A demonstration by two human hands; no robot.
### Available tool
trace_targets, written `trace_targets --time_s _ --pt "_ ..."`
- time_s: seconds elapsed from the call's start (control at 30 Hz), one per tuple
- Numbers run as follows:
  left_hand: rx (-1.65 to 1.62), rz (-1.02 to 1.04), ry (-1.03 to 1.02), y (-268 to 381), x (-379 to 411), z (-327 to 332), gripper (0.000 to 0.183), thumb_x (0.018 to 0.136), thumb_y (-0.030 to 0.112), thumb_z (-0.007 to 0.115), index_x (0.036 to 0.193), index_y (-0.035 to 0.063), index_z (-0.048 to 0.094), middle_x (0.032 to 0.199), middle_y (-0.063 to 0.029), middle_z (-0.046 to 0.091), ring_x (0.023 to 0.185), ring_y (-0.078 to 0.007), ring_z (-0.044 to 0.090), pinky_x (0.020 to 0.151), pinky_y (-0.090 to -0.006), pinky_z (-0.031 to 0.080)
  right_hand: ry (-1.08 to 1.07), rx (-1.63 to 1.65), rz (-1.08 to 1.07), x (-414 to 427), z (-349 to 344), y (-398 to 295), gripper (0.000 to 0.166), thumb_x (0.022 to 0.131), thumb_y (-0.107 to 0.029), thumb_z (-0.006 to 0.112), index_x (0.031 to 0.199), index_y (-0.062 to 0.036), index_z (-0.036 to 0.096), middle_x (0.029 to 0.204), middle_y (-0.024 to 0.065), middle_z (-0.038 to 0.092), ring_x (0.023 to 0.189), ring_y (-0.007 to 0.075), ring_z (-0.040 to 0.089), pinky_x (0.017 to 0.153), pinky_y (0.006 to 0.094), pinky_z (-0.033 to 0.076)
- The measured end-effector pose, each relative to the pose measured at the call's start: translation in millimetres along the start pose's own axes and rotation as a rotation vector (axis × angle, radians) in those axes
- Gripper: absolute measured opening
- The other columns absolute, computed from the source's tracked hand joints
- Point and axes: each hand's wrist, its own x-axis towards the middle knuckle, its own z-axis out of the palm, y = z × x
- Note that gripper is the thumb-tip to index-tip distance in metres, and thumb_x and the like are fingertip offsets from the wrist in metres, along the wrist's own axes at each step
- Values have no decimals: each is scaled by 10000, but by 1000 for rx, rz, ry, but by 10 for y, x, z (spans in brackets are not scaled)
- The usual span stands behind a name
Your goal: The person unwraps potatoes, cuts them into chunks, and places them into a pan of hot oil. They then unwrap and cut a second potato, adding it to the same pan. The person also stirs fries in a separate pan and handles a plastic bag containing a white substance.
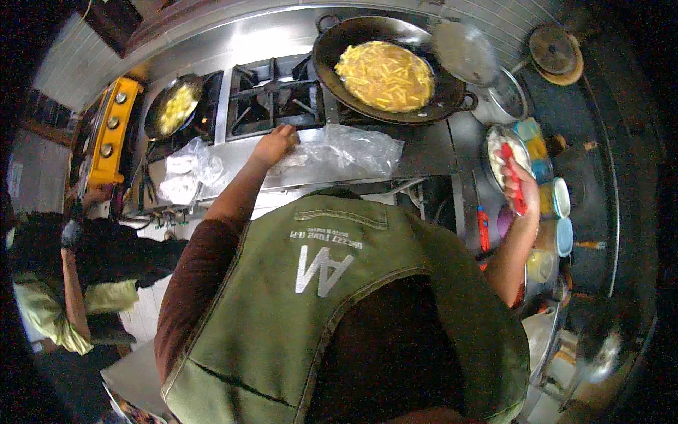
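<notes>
My right hand (522, 185) is closed around a red-handled utensil (514, 172), its lower end over a bowl of a white food (495, 146) at the right. My left hand (278, 144) rests at the steel front ledge of the stove, beside a clear plastic bag (365, 151); its fingertips are unclear. Behind the ledge, a large dark wok (328, 79) holds cut yellow strips (392, 77) in bubbling oil. At the back left, a smaller pan (153, 114) with yellow pieces (177, 108) sits over a flame.
White items in plastic (183, 175) lie left on the ledge. A burner grate (273, 98) separates the pans. A mesh strainer (466, 53) overlaps the wok's right rim. Lidded containers (564, 236) and a red bottle (483, 228) stand right. A co-worker's arm (74, 291) shows left.
</notes>
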Motion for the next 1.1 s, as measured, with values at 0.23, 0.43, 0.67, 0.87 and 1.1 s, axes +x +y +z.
trace_targets --time_s 0.23,0.43,0.67,0.87,1.1 --pt "-111 -122 416 109 78 175 244 821 152 430 1039 72 507 1141 -84 472 1117 -264 421 859 -371 443 234 -42 -108 285 -1298 -142 365 919 -256 448 1254 -112 449 887 -62 544 455 -31 325 327 116 253" --pt "-633 -579 1031 517 -585 -12 220 792 20 506 1011 19 490 1099 -144 489 1041 -314 463 897 -351 364 -128 12 -13 804 -1941 -28 387 928 -274 409 1257 -70 401 1038 79 580 643 82 571 521 193 525" --pt "-1056 -697 1029 932 -2113 -32 235 857 43 421 1082 31 485 1004 -83 523 971 -160 475 867 -291 368 229 -53 -120 725 -626 307 318 871 -208 525 1146 -48 524 1083 130 579 708 167 606 670 263 511" --pt "-555 -883 1242 1145 -3411 266 244 910 199 444 1079 38 513 1016 -111 538 957 -211 503 846 -322 405 288 -675 -888 852 588 911 282 843 -176 562 1085 -30 568 1032 144 601 755 201 610 702 288 501" --pt "-927 -1040 1654 2738 -5795 -68 218 923 220 416 1008 68 546 860 -2 544 783 -79 495 706 -254 427 -134 -696 -1386 475 2787 1850 241 811 -138 604 1014 -10 619 972 160 626 811 241 614 739 319 489"
